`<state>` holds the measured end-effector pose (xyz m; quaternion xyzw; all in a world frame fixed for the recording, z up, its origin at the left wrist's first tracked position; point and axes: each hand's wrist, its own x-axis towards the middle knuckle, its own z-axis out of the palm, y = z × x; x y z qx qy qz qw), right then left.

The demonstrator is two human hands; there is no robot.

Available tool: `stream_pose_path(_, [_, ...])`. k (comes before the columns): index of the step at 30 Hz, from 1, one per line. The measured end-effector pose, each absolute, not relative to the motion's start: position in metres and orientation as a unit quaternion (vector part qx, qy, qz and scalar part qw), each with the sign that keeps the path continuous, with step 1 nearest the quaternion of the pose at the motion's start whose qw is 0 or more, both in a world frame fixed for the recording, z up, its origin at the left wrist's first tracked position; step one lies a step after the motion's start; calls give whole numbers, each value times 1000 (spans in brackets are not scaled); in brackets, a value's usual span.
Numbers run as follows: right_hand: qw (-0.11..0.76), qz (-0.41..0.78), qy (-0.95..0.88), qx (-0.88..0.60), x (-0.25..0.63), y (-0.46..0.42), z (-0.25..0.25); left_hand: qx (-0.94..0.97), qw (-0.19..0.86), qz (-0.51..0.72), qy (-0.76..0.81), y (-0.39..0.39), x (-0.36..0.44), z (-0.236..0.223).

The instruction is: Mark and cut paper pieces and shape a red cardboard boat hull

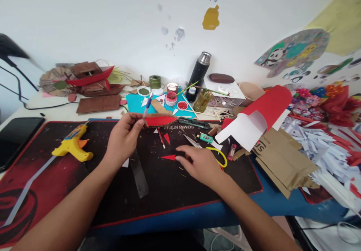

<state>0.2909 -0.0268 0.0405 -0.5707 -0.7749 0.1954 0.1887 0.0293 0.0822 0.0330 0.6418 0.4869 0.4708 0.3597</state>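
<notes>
My left hand (124,134) is closed on a long cardboard piece (160,121) with a red face and pointed right end. A blue-and-clear pen (147,104) sticks up at its fingertips, seemingly held along with the cardboard. Low over the mat, my right hand (201,164) has thumb and forefinger apart. Its thumb tip is at the right end of a red paper triangle (169,157); whether they touch I cannot tell. Another red triangle (167,138) and a red pencil (161,138) lie just beyond. Yellow-handled scissors (222,157) lie partly behind my right hand.
On the dark mat (113,202) lie a yellow glue gun (75,144), a steel ruler (139,176), a utility knife (194,123) and a green lighter (205,137). Paint pots (171,98) and a black flask (199,72) stand behind. Rolled red paper (267,106) and cardboard (284,161) are at right.
</notes>
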Motion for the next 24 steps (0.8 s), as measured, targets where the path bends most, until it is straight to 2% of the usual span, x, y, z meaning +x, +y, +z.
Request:
stream_pose_path(2, [138,196,-792,-562,287,-32,28,597,408,508,468,83,29,33])
stream_pose_path(7, [99,187,-786,-581,273,-27,19,541,459,544,448,83,32,30])
stream_pose_path(14, [77,194,-807,-552,255,-13,25,543,452,536,461,82,33,33])
stream_pose_path(19, [87,168,-780,-597,259,-1,31,517,479,554,442,81,33,34])
stream_pose_path(24, [26,145,-768,-623,246,23,50,512,482,562,437,81,33,36])
